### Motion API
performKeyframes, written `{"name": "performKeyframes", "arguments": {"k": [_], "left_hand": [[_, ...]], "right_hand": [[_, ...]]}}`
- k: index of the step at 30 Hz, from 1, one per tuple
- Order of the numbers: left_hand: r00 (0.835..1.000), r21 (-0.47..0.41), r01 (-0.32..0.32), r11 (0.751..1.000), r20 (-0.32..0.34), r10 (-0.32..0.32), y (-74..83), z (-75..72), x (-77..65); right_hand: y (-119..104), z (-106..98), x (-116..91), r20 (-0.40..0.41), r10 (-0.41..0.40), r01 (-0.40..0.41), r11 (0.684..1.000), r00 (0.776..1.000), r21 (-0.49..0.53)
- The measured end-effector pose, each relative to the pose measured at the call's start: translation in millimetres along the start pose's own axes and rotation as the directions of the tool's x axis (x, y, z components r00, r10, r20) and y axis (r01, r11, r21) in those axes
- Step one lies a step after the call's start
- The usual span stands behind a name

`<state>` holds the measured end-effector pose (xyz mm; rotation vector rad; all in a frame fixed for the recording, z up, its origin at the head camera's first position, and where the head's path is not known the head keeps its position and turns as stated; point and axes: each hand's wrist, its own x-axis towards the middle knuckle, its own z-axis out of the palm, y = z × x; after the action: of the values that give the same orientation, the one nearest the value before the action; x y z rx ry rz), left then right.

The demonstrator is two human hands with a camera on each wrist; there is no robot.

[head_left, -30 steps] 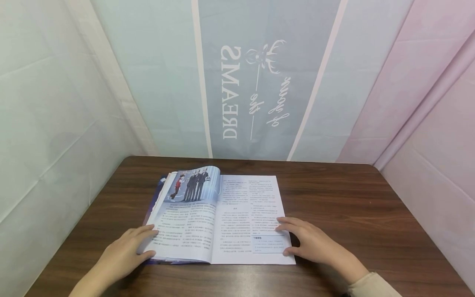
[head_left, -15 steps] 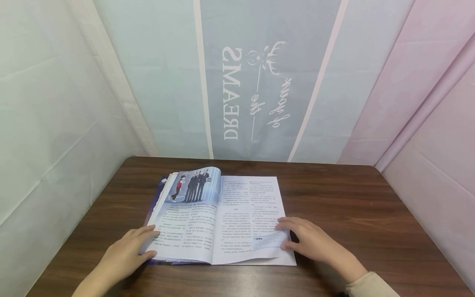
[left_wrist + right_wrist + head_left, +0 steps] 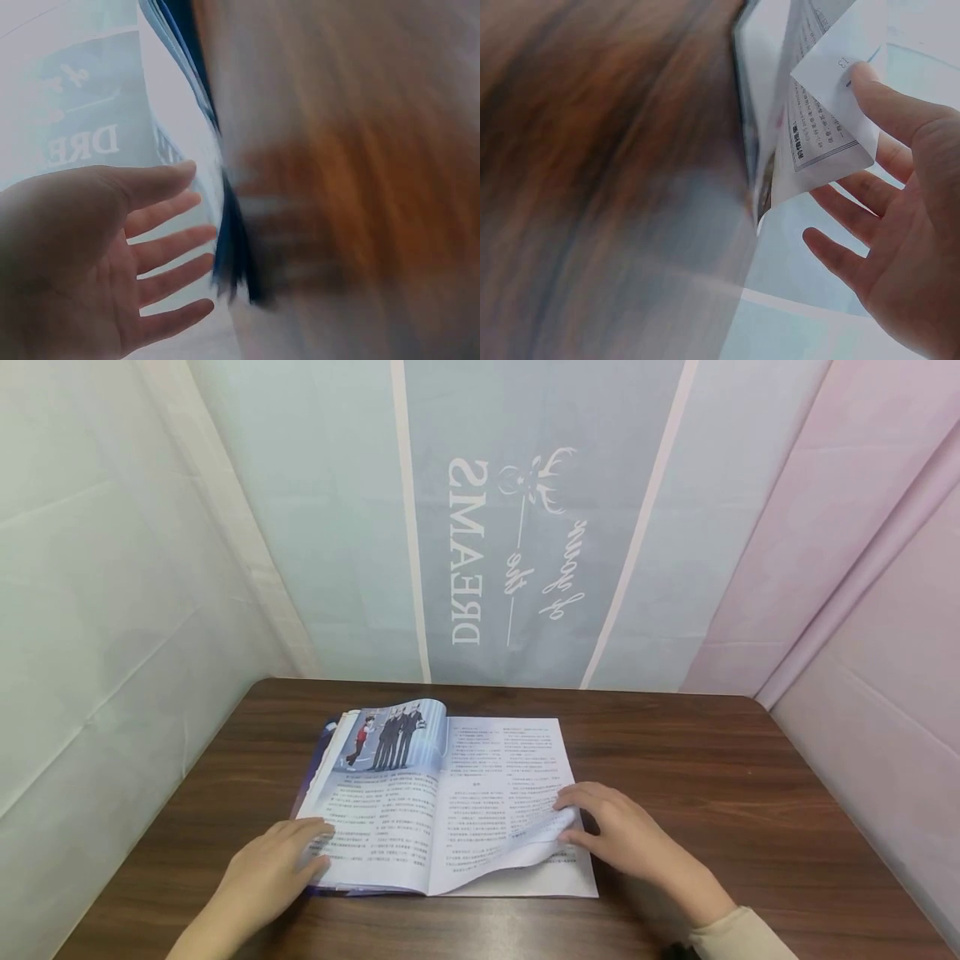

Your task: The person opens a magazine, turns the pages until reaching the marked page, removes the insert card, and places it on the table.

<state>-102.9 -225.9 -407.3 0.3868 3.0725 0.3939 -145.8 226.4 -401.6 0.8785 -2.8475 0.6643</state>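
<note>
An open magazine (image 3: 476,768) lies on the table, printed text on both sides and an illustration of suited figures at the top of its left page. My right hand (image 3: 630,835) pinches the outer edge of a right-hand page (image 3: 517,839), lifting its lower corner in a curl. In the right wrist view the thumb presses that page (image 3: 825,150) against the fingers, and its corner folds over. My left hand (image 3: 262,868) rests at the left page's lower outer edge. The left wrist view shows its fingers (image 3: 172,247) fairly straight and spread beside the magazine's edge.
The dark wooden table (image 3: 712,793) extends around the magazine on all sides. Behind it hangs a pale blue-grey cloth (image 3: 525,527) with mirrored lettering. More pale cloth walls (image 3: 112,610) stand at left and right.
The right page's lower corner has risen from flat and curled inward, pinched by my right hand, which shifted slightly up and left. My left hand moved slightly right onto the page.
</note>
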Motion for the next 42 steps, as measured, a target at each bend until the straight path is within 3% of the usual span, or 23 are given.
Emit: {"name": "performKeyframes", "arguments": {"k": [7, 14, 18, 24, 29, 33, 37, 42], "left_hand": [[0.996, -0.12, -0.037, 0.992, -0.084, 0.027, 28.7, -0.1, 11.0], [0.977, -0.179, -0.166, 0.97, -0.167, 0.136, 62.5, -0.3, 22.2], [0.947, -0.167, -0.279, 0.946, -0.213, 0.242, 79.7, -1.8, 29.6], [0.883, -0.168, -0.435, 0.885, -0.274, 0.382, 104.8, -3.9, 38.1], [0.838, -0.169, -0.512, 0.842, -0.312, 0.447, 123.9, -2.5, 44.1], [0.813, -0.17, -0.543, 0.822, -0.353, 0.463, 134.6, 0.4, 47.7], [0.807, -0.204, -0.544, 0.814, -0.392, 0.441, 141.3, 2.7, 48.8], [0.819, -0.258, -0.527, 0.81, -0.408, 0.403, 145.8, 2.4, 48.7]], "right_hand": [[-4, -1, 11, -0.128, -0.06, 0.061, 0.998, 0.99, 0.009], [-15, -5, 19, -0.211, -0.107, 0.105, 0.994, 0.972, -0.024], [-26, -9, 23, -0.228, -0.101, 0.096, 0.995, 0.968, -0.035], [-40, -14, 30, -0.252, -0.123, 0.111, 0.992, 0.96, -0.063], [-51, -17, 36, -0.263, -0.148, 0.126, 0.987, 0.953, -0.1], [-59, -19, 40, -0.276, -0.172, 0.145, 0.983, 0.946, -0.113], [-64, -20, 43, -0.288, -0.194, 0.166, 0.979, 0.938, -0.119], [-66, -21, 46, -0.307, -0.223, 0.194, 0.973, 0.925, -0.122]]}}
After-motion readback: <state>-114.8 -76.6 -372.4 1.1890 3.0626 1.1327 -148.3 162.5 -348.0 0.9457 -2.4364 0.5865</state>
